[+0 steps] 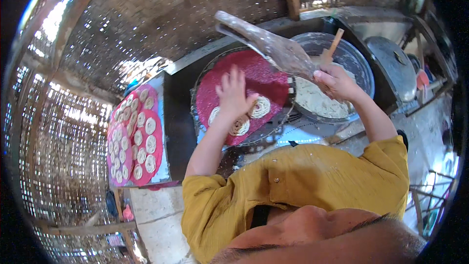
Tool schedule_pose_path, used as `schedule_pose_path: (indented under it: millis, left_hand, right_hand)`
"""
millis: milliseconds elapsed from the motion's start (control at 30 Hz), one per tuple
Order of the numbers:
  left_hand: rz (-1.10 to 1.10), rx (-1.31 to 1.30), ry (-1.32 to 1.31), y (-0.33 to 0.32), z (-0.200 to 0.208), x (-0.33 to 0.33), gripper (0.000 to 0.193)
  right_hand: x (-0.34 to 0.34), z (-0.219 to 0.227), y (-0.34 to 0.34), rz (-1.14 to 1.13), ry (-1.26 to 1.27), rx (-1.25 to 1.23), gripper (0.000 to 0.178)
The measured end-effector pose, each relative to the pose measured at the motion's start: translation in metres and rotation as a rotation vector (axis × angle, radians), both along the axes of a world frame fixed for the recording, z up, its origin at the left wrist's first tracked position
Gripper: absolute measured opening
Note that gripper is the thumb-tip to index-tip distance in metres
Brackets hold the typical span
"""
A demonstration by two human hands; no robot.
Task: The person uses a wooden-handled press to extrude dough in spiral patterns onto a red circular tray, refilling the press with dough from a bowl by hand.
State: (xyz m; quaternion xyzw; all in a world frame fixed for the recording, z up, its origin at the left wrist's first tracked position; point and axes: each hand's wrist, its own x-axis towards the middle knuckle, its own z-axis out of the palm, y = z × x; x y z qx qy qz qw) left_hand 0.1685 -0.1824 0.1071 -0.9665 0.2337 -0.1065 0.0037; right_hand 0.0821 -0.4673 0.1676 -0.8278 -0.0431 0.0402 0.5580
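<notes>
My left hand [233, 93] lies with fingers spread over a round magenta mat [264, 71], which sits on a round rack. Pale coils of dough strands [239, 126] rest on the near part of the mat, close to my left palm and wrist. My right hand [334, 82] is closed round the near end of a long, flour-smeared wooden tool [266, 39], which slants up to the left above the mat. A short wooden stick [336, 43] rises beside my right fingers; whether I grip it too cannot be made out. Beneath that hand is a wide metal basin [369, 73] holding whitish dough or flour [312, 99].
At the left, several pink and red mats [152, 164] bearing coils lie overlapped on a ledge. A dark partition [178, 117] stands between them and the rack. A large metal lid [391, 66] leans at the right. Woven bamboo walls [195, 14] enclose the back and left.
</notes>
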Motion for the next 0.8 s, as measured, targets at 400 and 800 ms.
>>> schedule_pose_path:
  millis: [400,800]
  left_hand:
    - [-0.348,-0.362,-0.703,-0.121,0.144,0.0,0.025]
    - [-0.656,-0.119,-0.177,-0.096,0.127,-0.058,0.022]
  right_hand:
    - [0.061,0.131,0.002,-0.241,-1.059,-0.505,0.064]
    - [-0.03,0.129,0.011,0.033,-0.564,-0.263,0.051]
